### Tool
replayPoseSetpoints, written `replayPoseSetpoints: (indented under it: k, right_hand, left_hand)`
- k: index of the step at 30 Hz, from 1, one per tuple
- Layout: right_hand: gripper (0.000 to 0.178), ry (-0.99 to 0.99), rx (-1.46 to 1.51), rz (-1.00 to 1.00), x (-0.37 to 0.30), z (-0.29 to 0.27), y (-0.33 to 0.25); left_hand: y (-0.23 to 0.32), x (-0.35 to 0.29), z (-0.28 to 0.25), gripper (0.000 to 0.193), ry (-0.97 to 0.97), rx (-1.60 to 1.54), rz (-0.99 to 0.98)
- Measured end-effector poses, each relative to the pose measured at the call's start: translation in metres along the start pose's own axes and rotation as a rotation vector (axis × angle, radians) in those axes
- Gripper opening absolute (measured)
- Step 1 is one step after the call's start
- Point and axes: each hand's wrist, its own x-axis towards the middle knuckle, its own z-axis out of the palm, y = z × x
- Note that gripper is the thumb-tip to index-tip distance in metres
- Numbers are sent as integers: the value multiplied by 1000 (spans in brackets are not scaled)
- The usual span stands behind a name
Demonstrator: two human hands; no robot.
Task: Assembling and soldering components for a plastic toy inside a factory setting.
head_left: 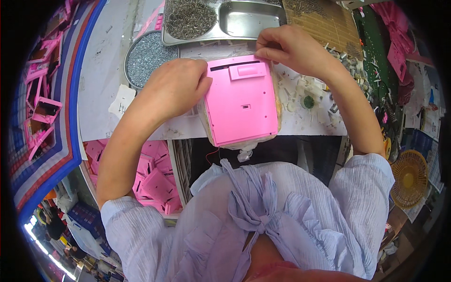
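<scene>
The left grip (173, 87) and right grip (300, 49) sit at upper corners of the pink panel (242, 117) at the bench (307, 130); clamped or apart, I can't tell. Left of it: handwritten card (122, 100), pan (126, 66) of silvery bits (150, 55).

Round dish (126, 69): sitting on my bench (101, 61), brimming with small silvery pieces (150, 56).
Steel tray (253, 21): lying just beyond, dark bits (190, 19) filling one compartment.
Brown board (324, 21): resting right of that tray.
Striped cloth (49, 155): running along my far left.
Yellow latticed disc (409, 181): standing out at my right.
</scene>
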Motion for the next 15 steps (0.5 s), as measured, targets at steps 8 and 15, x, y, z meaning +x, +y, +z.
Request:
replayPoseSetpoints:
  k: [8,15]
  right_hand:
    - [15,102,372,168,-5,8,11]
    - [13,140,689,359,-12,8,5]
  left_hand:
    - [7,-17,11,14,163,20,45]
    - [8,-20,18,13,221,-72,-3]
